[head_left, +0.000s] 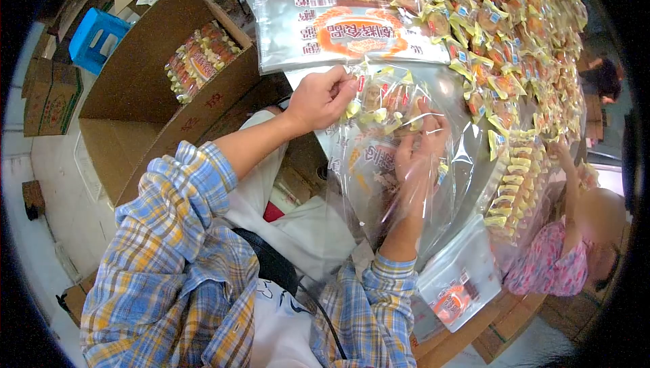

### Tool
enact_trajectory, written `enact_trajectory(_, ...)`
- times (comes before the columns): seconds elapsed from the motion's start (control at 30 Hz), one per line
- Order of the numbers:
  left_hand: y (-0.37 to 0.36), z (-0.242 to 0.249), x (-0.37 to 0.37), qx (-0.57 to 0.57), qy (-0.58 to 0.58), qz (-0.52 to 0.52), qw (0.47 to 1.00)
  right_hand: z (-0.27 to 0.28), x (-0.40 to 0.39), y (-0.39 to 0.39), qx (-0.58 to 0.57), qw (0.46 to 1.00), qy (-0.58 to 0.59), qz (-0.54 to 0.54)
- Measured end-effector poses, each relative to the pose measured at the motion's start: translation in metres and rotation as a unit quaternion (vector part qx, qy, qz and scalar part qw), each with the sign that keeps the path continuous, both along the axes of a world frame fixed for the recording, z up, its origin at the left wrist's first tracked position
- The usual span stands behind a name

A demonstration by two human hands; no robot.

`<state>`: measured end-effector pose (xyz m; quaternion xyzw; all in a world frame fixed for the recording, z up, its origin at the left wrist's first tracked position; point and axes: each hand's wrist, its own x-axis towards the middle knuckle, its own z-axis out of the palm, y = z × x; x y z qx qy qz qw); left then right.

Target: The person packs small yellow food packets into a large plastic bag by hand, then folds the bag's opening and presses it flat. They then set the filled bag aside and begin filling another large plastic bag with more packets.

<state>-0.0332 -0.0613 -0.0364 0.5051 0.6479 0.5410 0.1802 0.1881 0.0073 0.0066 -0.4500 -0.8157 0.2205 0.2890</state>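
Note:
A clear printed plastic bag (371, 182) lies over the near edge of the table, its mouth toward me. Inside its far end is a row of wrapped cakes (387, 99) in clear and yellow packets. My left hand (323, 99) is closed in a pinch at the left end of the row, on the bag's far corner. My right hand (423, 144) reaches inside the bag, seen through the film, its fingers curled against the right end of the row. Just beyond lies a stack of flat printed bags (281, 26).
Loose wrapped cakes (487, 16) are heaped across the table. A lined-up row of packets (518, 188) sits at right, near a person in a pink top (552, 260). More flat bags (460, 280) lie near me. An open carton (128, 97) holding a filled bag (200, 62) stands left, by a blue stool (95, 39).

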Motion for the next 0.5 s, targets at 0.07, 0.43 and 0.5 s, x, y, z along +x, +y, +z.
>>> enact_trajectory(0.07, 0.000, -0.002, -0.001, -0.011, 0.002, -0.002, 1.000, 0.000, -0.001, -0.001, -0.024, 0.999, 0.008, -0.023)
enact_trajectory(0.43, 0.002, -0.002, 0.000, 0.011, 0.018, 0.004, 1.000, -0.002, -0.001, 0.002, -0.008, 1.000, 0.028, -0.005)
enact_trajectory(0.5, 0.001, -0.002, 0.000, 0.001, 0.015, 0.001, 1.000, 0.005, 0.000, -0.002, 0.015, 0.998, -0.058, 0.015)
